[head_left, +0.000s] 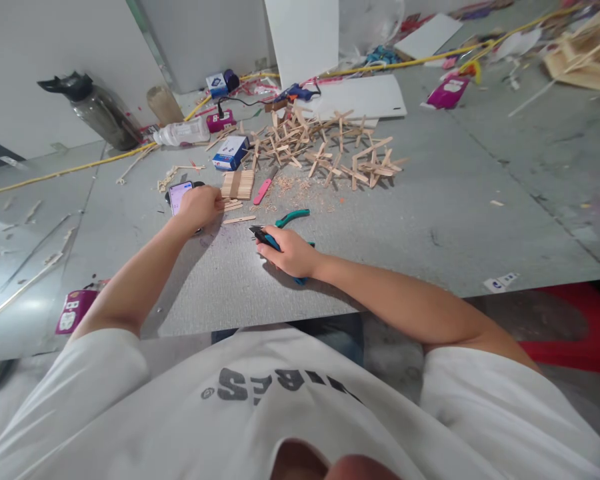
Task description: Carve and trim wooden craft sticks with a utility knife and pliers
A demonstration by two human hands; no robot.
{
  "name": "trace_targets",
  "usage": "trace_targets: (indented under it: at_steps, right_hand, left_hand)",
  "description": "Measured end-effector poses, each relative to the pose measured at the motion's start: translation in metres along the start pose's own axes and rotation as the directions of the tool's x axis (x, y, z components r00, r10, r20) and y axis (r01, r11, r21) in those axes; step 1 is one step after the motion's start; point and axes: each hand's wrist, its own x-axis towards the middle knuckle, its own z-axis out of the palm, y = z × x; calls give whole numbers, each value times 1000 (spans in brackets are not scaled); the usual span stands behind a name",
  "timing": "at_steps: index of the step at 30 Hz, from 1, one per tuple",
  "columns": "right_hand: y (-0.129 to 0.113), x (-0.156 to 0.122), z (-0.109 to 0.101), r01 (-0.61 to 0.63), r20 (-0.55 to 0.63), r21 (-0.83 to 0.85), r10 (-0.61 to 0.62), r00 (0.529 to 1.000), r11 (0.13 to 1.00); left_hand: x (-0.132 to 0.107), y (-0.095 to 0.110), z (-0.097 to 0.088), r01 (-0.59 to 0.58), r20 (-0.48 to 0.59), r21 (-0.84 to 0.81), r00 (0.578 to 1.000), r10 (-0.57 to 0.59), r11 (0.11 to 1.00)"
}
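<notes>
My right hand (291, 252) is closed round a pair of teal-handled cutting pliers (265, 237) resting on the grey board (430, 220); one handle (293, 217) sticks out beyond the hand. My left hand (200, 205) is curled on the board beside a phone (179, 195) with a lit screen, its fingers at a few loose wooden sticks (233, 205). A single stick (239, 219) lies between my hands. A bundle of flat sticks (238, 184) sits just beyond the left hand.
Several glued stick crosses (330, 150) are heaped behind, with sawdust (293, 185) and a pink cutter (263, 190). A blue-white box (230, 152), a glue gun (296, 92), a plastic bottle (180, 132) and a dark flask (97, 110) stand further back. A yellow cord (60, 173) crosses the floor.
</notes>
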Motion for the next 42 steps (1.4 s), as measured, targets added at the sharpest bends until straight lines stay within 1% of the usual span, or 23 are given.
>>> trace_targets:
  at_steps: [2,4,6,8,9,11,13,15,17,19,22,24,26,29,31,33,36,37,39,42]
  right_hand:
    - [0,0,-1,-1,2,-4,1,1000,1000]
    - [0,0,-2,-5,2,-7,5,1000,1000]
    - [0,0,-2,-11,-1,-14,11,1000,1000]
    - [1,1,-2,-27,-17,-26,26,1000,999]
    - [1,1,-2,-39,-35,-34,38,999,999]
    - [3,3,-2,-70,-87,-47,66,994,996]
    - [5,5,-3,-100,-147,-51,92,985,994]
    - [8,7,-6,-116,-198,-44,106,975,992]
    - [12,9,-9,-123,-237,-25,114,965,992]
    - [15,9,-10,-129,-262,9,127,957,992]
    - [20,7,-9,-150,-261,87,168,951,985]
    - [20,4,-7,-169,-246,142,200,949,975]
    - [20,1,-7,-177,-237,203,224,945,963]
    - [17,-5,-7,-172,-204,366,260,944,915]
    - [15,-7,-6,-157,-190,428,258,947,890]
    - [14,-9,-6,-145,-190,432,247,950,890]
    - [19,-11,-5,-171,-187,380,257,948,909]
    - [22,-12,-4,-159,-189,365,240,952,917]
    - [30,-12,-3,-85,-191,347,159,969,934]
    - [43,-10,-2,61,-206,322,7,978,945]
  left_hand:
    - [-3,0,-5,3,-37,-56,999,-5,998]
    - [-10,2,-10,-4,-99,-139,995,-10,990]
    - [-23,6,-13,-18,-171,-253,985,-26,967]
    - [-40,11,-10,-41,-232,-397,971,-57,917]
    - [-49,15,-6,-59,-249,-477,966,-70,877]
    - [-65,23,8,-92,-245,-637,965,-88,765]
    - [-81,32,26,-108,-205,-776,975,-86,621]
    - [-94,42,43,-109,-150,-871,987,-49,479]
    - [-104,51,55,-102,-109,-931,994,0,351]
    - [-111,56,62,-82,-70,-966,996,58,243]
    - [-114,55,65,-37,-22,-992,992,125,118]
    - [-113,52,65,-5,3,-999,990,139,53]
    - [-113,49,65,24,25,-1000,990,141,9]
    - [-115,49,65,60,52,-997,987,150,-44]
    - [-118,50,64,81,69,-994,986,151,-75]
    - [-121,51,63,93,79,-992,986,148,-90]
    - [-124,50,61,100,88,-991,986,141,-84]
    - [-124,49,61,94,83,-993,987,138,-72]
    - [-125,48,61,52,46,-998,992,117,-47]
    - [-124,46,61,-58,-60,-998,997,50,-31]
